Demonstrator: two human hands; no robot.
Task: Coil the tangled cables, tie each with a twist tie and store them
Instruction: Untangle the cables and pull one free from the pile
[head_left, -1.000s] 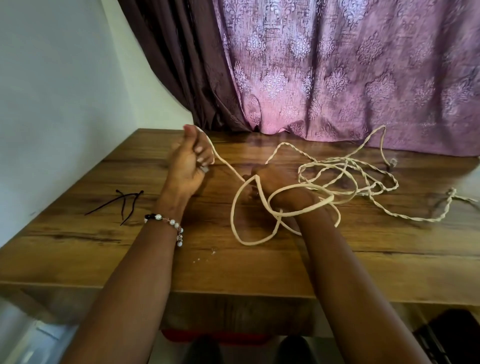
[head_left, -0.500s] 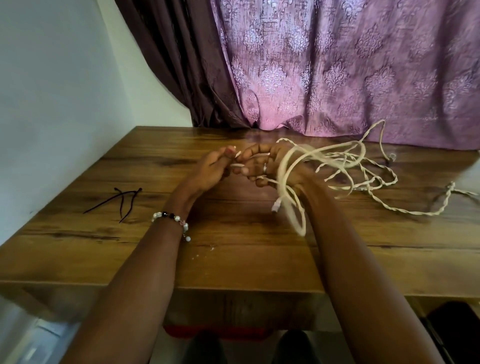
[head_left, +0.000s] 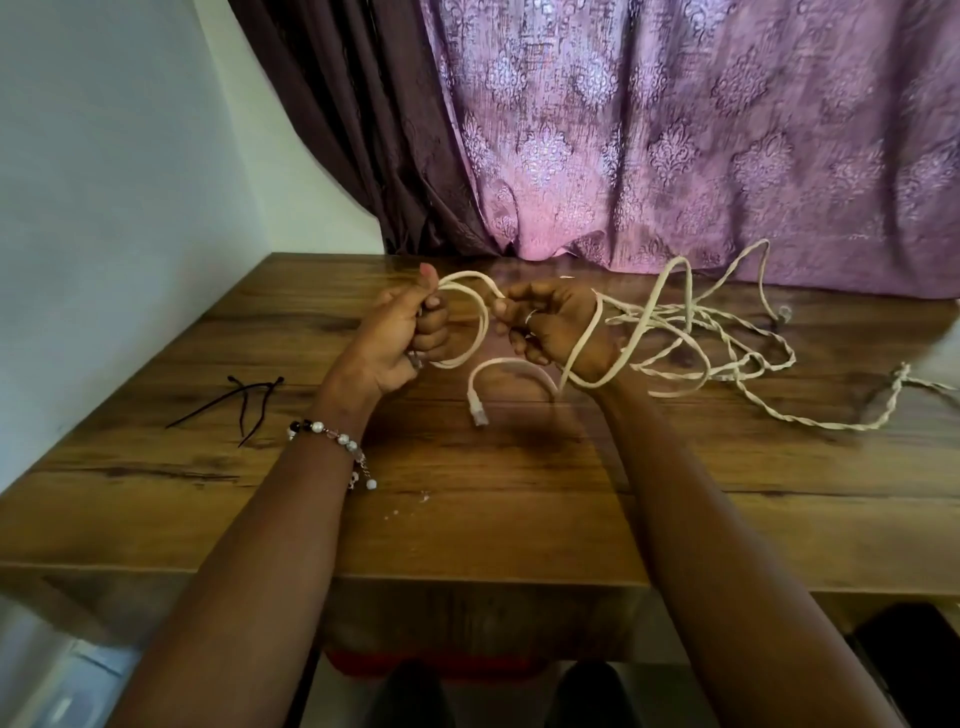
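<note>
A cream flat cable (head_left: 480, 332) runs between both hands above the wooden table (head_left: 519, 499). My left hand (head_left: 400, 338) grips a loop of it, thumb up. My right hand (head_left: 550, 325) pinches the cable a little to the right, and another loop hangs round that wrist. The cable's plug end (head_left: 478, 415) dangles below the hands. To the right a tangle of cream cable and thin twisted wire (head_left: 727, 353) lies on the table. Black twist ties (head_left: 249, 400) lie on the table at the left, apart from both hands.
A white wall bounds the table's left side and a purple patterned curtain (head_left: 675, 145) hangs behind its far edge. Small white crumbs (head_left: 415, 501) lie near the front of the table. Dark shapes sit on the floor below the front edge.
My left hand came from a raised pull at the left to meet my right hand, then took hold of a loop. The hanging loops shortened and the plug end now dangles free.
</note>
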